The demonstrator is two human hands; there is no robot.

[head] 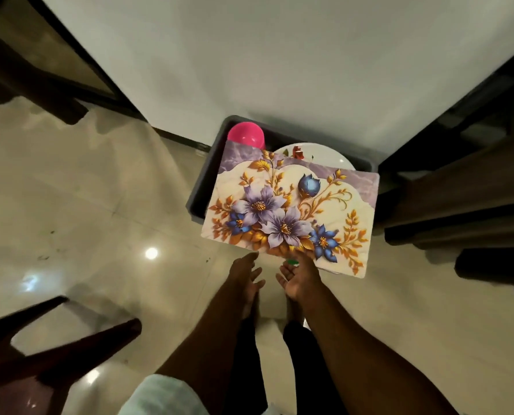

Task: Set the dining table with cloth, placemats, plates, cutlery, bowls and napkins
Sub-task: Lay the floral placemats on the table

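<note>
Over a grey tub (203, 187) on the tiled floor (85, 190), from the head view: floral placemat (290, 209) pinched at its near edge by right hand (299, 280); left hand (248, 277) slack, fingers loose, holding nothing. Pink bowl (246, 136) and plate (318, 154) still inside. Early stage, seemingly; no laid table visible.

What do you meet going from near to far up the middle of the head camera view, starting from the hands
Left hand and right hand, then the floral placemat held by the right hand, then the white plate, the pink bowl, and the far rim of the grey bin.
</note>
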